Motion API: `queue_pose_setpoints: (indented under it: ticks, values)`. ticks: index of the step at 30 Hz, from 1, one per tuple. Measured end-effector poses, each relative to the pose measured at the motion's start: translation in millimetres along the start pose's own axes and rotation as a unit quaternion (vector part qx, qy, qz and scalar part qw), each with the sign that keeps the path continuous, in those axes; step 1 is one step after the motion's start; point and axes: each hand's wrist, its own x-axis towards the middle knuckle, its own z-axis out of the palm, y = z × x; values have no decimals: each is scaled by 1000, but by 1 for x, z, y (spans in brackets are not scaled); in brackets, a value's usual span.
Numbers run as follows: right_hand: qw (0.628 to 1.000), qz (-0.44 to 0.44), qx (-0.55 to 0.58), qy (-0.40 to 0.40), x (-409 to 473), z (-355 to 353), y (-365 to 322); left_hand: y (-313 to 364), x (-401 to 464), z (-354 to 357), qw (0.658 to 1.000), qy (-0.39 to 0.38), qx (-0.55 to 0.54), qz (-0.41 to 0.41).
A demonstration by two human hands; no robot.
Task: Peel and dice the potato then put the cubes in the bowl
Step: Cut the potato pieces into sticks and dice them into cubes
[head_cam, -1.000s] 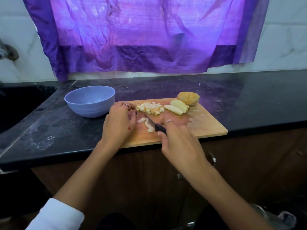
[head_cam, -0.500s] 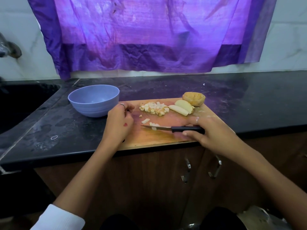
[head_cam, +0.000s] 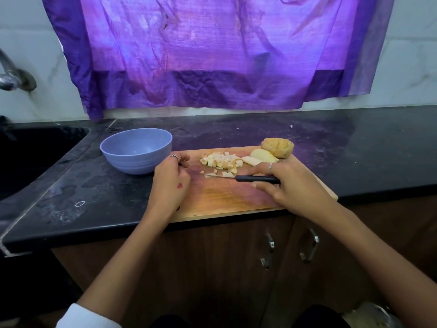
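A wooden cutting board (head_cam: 227, 200) lies on the black counter. On its far side sits a pile of potato cubes (head_cam: 221, 160), with a few loose cubes (head_cam: 227, 173) nearer. Two pale potato slices (head_cam: 259, 157) and a larger potato chunk (head_cam: 277, 147) lie at the far right corner. My right hand (head_cam: 293, 185) grips the black handle of a knife (head_cam: 236, 178), its blade lying flat and pointing left toward the loose cubes. My left hand (head_cam: 170, 183) rests on the board's left edge with fingers curled, holding nothing visible. The blue bowl (head_cam: 136, 150) stands left of the board and looks empty.
A dark sink (head_cam: 35, 157) lies at the far left with a tap (head_cam: 11, 74) above it. A purple cloth (head_cam: 212, 55) hangs on the wall behind. Cabinet doors with metal handles (head_cam: 289, 249) are below the counter edge.
My right hand swung out to the right, turning the knife from pointing away to lying sideways with the blade to the left. The left hand stayed by the board's left edge.
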Motion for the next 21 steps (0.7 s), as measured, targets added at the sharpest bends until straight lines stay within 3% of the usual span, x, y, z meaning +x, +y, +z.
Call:
queue_pose_setpoints:
  ticks: [5,8,15,17,19,21]
  values:
    - [998,42,-38,11,21,13,-3,1,-3,-2,1000,-8,12,8]
    - [998,60,-3,31,9,5,-3,2,-4,-3,1000,-10,16,17]
    - [997,62,-42,-22,-18,-13,6,2,-3,-2,1000,-15,-6,23]
    - [995,70,-69,-4,-9,-11,7,3,-3,-2,999,-17,5,32]
    - [995,94,-26,25,-4,-6,11,4,-2,-2,999,-10,10,36]
    - [984,133,93,70,-2,-2,21,6,2,-4,999,9,7,37]
